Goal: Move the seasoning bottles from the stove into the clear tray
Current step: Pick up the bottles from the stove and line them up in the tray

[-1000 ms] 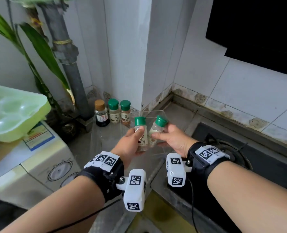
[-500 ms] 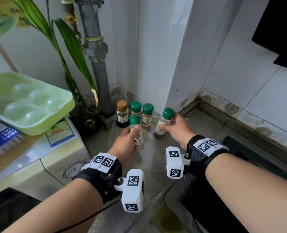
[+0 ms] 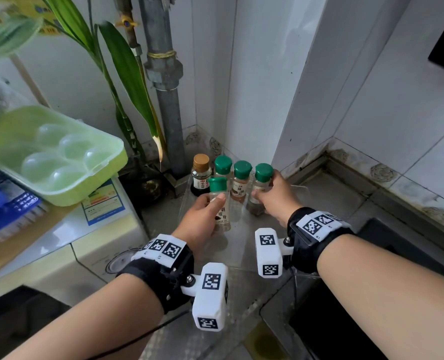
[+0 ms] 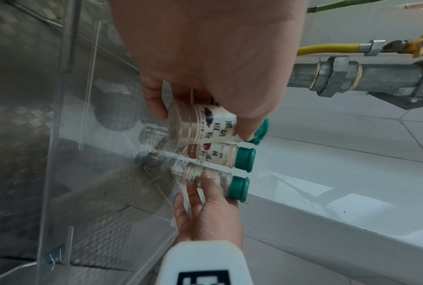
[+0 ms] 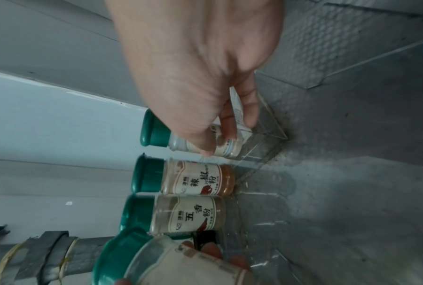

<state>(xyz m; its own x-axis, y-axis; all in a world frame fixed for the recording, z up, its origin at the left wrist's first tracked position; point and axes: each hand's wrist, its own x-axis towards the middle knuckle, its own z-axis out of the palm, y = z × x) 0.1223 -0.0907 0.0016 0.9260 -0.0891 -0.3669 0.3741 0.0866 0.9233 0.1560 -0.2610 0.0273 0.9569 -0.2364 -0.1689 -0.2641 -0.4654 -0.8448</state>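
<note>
The grey counter [image 3: 327,193] fills the middle of the head view, running into a white tiled corner. At the left edge of the frame sits a pale green egg box [image 3: 52,154], with long plant leaves [image 3: 122,74] above it and a grey pipe [image 3: 166,105] standing upright at centre top. The clear tray [image 3: 300,188] lies on the counter in the corner, its walls hard to trace except for glints along the edges.

The left hand [image 3: 202,222], lower centre, has its thumb and fingers wrapped round a green-capped pepper bottle [image 3: 219,203], held upright just in front of the row; whether its base touches the tray floor cannot be told. The right hand [image 3: 275,196], right of centre, grips a second green-capped bottle [image 3: 261,188] at the right end of the row, close to the tray's far corner.

Behind them, at centre frame, stand three more bottles side by side: a chili powder bottle [image 3: 240,181], a five-spice bottle [image 3: 222,166] partly hidden by the pepper bottle, and a brown-capped dark sauce bottle [image 3: 201,175] at the left end.
</note>
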